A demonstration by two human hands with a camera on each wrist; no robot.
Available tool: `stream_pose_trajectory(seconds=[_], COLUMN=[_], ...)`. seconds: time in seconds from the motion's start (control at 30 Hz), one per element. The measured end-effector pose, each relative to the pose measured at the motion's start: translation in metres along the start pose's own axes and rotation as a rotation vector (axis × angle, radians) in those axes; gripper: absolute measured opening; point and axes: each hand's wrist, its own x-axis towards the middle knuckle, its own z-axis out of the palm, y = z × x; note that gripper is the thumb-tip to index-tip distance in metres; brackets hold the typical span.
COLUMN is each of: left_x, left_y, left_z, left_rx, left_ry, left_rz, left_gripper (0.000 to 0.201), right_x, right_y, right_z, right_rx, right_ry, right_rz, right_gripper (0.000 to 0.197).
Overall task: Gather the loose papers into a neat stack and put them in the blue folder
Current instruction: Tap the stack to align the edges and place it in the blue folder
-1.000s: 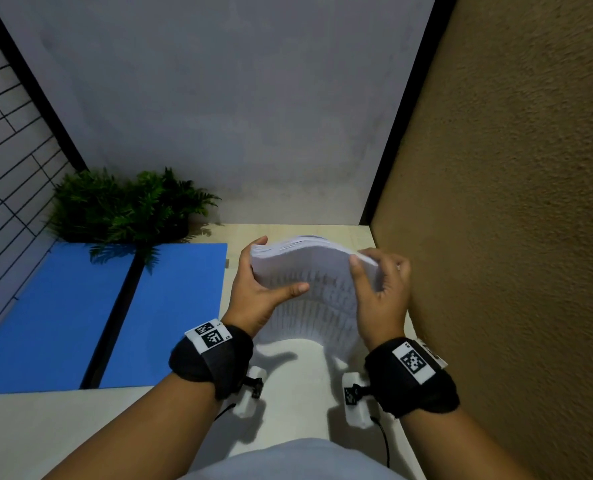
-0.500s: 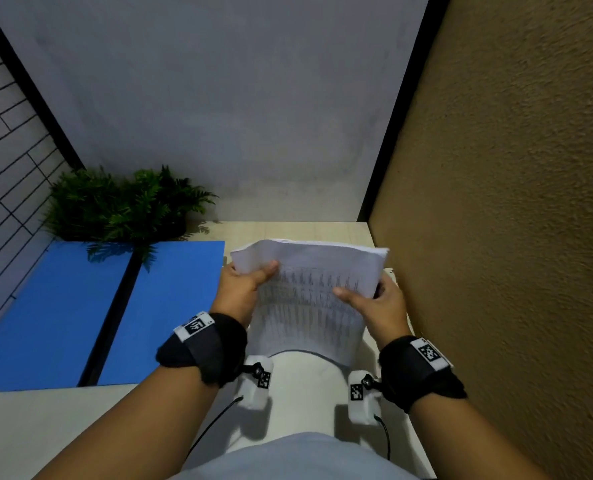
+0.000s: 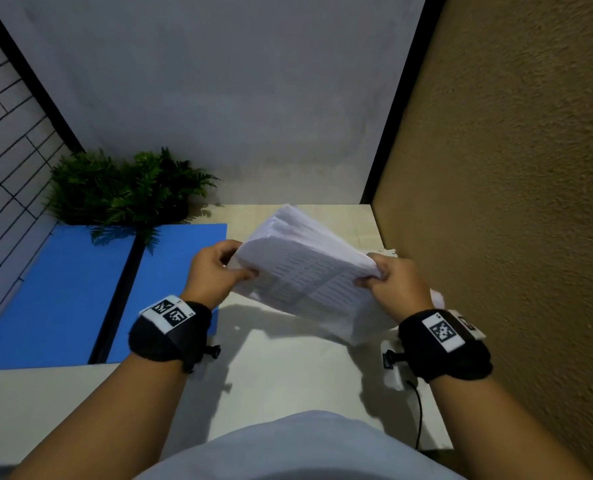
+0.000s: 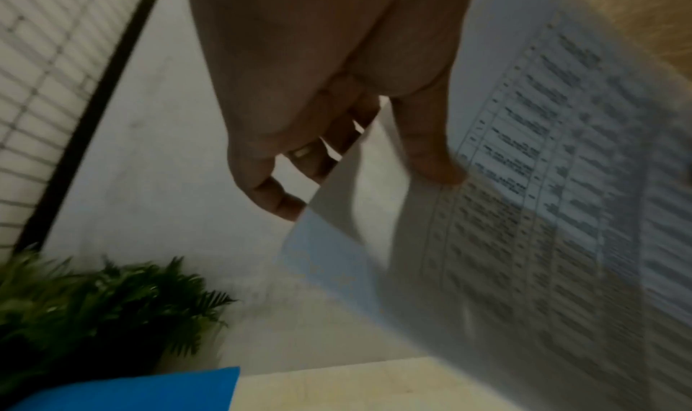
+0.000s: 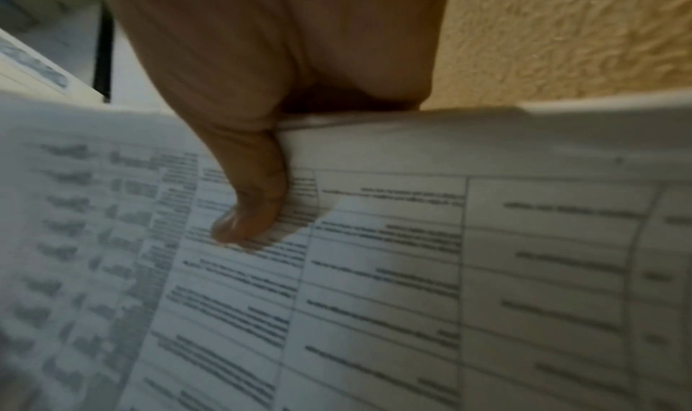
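Papers held up off the surface, tilted, gripped at one edge by the left hand and at the opposite edge by the right hand. Thumbs pressed on the printed top sheet; fingers of both mostly hidden beneath the stack. Print blurred, unreadable. Blue folder lying open to the left of the left hand, its far edge partly covered by a plant.

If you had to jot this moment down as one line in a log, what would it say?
stage: squaring papers | left hand: pinches paper stack | right hand: pinches it too | stack: held above table | blue folder: open, no papers in it
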Motion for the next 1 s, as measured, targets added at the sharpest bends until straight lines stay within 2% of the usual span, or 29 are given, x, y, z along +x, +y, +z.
stream_pose_trajectory(seconds=[0.07,0.17,0.3,0.37,0.47,0.57,0.6,0.67,0.73,0.83,0.93,1.0], left_x=[-0.004,-0.009,-0.014,-0.016,-0.016,-0.017,-0.018,-0.021,-0.023,-0.027,-0.03,-0.03], left_y=[0.005,0.004,-0.009,-0.017,-0.029,-0.037,-0.038,-0.042,-0.049,-0.06,-0.066,-0.066], left_z=[0.009,0.022,0.02,0.011,0.001,0.001,0.003,0.007,0.011,0.015,0.023,0.027], left_rx=[0.017,-0.15,-0.3,-0.337,-0.388,-0.415,-0.425,-0.438,-0.445,-0.435,-0.401,-0.384], left_ry=[-0.075,-0.055,0.04,0.072,0.092,0.085,0.083,0.076,0.079,0.101,0.092,0.099], left_rz=[-0.004,-0.053,-0.111,-0.135,-0.175,-0.2,-0.206,-0.204,-0.223,-0.27,-0.313,-0.334], left_gripper=[0.032,0.032,0.028,0.028,0.034,0.031,0.032,0.037,0.051,0.07,0.056,0.046], right_x=[-0.002,-0.002,-0.001,-0.002,-0.007,-0.012,-0.014,-0.019,-0.025,-0.031,-0.034,-0.034], right_y=[-0.015,-0.024,-0.002,0.019,0.041,0.046,0.044,0.037,0.029,0.035,0.049,0.052], right_z=[-0.004,-0.006,-0.018,-0.022,-0.019,0.001,0.01,0.026,0.035,0.045,0.055,0.057], right_rx=[-0.169,-0.249,-0.264,-0.092,0.542,0.864,0.9,0.919,0.922,0.921,0.879,0.869], right_ry=[0.003,0.072,0.114,0.147,0.233,0.185,0.169,0.198,0.263,0.255,0.203,0.206], right_rz=[-0.097,-0.142,-0.019,0.122,0.271,0.336,0.338,0.32,0.318,0.345,0.46,0.463], right_gripper=[0.011,0.01,0.031,0.035,0.038,0.061,0.065,0.054,0.038,0.037,0.041,0.035])
